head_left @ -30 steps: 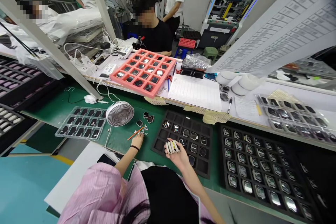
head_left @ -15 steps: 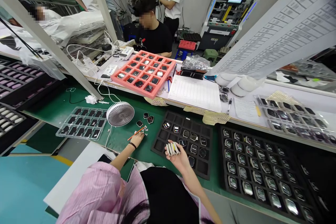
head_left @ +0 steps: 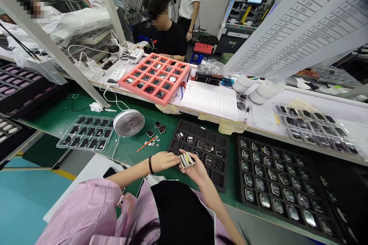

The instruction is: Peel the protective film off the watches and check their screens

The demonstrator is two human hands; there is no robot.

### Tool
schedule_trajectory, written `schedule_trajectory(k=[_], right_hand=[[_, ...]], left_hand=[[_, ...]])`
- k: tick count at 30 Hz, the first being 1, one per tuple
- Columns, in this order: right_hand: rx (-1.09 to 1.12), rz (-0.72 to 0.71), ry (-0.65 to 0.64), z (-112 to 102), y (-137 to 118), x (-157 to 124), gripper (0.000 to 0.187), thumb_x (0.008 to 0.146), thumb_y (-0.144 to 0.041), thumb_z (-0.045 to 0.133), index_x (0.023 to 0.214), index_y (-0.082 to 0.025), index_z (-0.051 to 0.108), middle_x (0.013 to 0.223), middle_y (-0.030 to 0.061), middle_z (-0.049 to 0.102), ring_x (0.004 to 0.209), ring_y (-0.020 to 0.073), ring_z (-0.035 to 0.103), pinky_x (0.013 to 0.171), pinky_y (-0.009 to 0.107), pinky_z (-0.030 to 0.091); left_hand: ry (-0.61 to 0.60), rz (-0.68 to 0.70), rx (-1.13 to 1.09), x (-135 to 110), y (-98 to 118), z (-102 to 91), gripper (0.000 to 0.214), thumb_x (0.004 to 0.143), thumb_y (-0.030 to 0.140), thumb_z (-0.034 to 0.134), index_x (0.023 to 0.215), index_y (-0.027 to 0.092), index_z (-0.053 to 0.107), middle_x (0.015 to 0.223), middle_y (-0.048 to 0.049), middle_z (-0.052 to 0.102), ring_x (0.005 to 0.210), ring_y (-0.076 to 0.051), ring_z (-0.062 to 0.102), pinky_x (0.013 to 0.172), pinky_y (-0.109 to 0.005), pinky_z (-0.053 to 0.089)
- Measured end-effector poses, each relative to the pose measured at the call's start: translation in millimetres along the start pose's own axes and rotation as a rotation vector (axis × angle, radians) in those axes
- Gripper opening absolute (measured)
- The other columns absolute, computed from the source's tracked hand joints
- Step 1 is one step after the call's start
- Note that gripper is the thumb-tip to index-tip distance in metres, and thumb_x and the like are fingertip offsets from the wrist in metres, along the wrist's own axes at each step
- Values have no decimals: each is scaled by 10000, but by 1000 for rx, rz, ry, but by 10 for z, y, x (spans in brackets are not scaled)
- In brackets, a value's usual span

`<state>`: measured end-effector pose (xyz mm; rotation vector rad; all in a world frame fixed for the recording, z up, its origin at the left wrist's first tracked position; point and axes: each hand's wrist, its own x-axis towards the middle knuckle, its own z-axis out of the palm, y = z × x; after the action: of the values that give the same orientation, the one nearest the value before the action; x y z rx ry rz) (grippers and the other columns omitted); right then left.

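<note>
My right fingers [head_left: 199,162] clasped pale, flat, stacked cases [head_left: 187,160]; whether my left fingers [head_left: 172,157], touching these, pinched, I could not tell.

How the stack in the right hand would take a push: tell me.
The stack would probably slide apart: separate pieces sit side by side in the right hand. Each seems stiff, its edge evenly curved.

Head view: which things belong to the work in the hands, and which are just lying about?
Likely in the work:
pale stack of parts, in the right hand, left hand at it
black tray nearest the right hand
small pale pieces beside the orange stick

Probably just lying about:
white fan
crumpled white wad
pen
</note>
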<state>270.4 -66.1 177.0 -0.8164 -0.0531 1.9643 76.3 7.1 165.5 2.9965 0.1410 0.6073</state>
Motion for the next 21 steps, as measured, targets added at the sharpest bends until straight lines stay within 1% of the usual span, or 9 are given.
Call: schedule_trajectory(k=[2,6,9,13,17,19,21], right_hand=[[9,11,-10,-6,4,-17,354,807,-319,555,1111,-142,598,775,53,678,585,186,615,496,277,414],[48,42,-38,-63,20,-24,332,816,-330,557,1083,-142,609,768,53,677,587,174,609,504,268,412],[71,51,-45,-108,25,-25,322,821,-338,557,1074,-148,613,780,55,680,594,167,606,503,264,411],[38,50,-58,-142,25,-43,316,820,-335,561,1069,-149,616,756,49,674,584,177,613,475,265,411],[-71,30,-56,-185,68,-76,293,809,-311,582,1041,-139,636,701,39,661,553,185,621,451,271,425],[-95,40,-56,-230,118,-93,283,796,-304,600,1021,-138,644,679,32,655,539,183,621,442,268,427],[-70,52,-39,-293,183,-107,278,785,-311,616,999,-137,649,669,27,650,532,178,619,433,259,420]], left_hand=[[-5,37,16,-4,-25,5,326,983,157,282,1170,160,550,1028,-114,697,906,-154,638,594,-223,471],[-10,77,41,-40,-45,102,364,979,142,249,1150,171,569,1016,-99,705,877,-156,634,559,-231,441],[-76,56,-21,-40,-27,135,370,978,159,251,1146,195,578,1045,-97,698,910,-157,625,562,-231,439],[-148,-3,-142,31,9,64,336,978,184,291,1149,230,577,1050,-88,690,917,-141,615,594,-209,450],[-210,22,-237,142,38,-25,284,964,178,358,1106,250,593,1033,-70,686,913,-135,608,607,-196,460],[-240,37,-292,181,55,-26,267,962,195,371,1045,250,618,995,-70,689,881,-132,613,603,-194,468],[-247,33,-346,201,77,5,293,969,205,348,1006,247,636,994,-74,690,865,-129,619,613,-194,478]])
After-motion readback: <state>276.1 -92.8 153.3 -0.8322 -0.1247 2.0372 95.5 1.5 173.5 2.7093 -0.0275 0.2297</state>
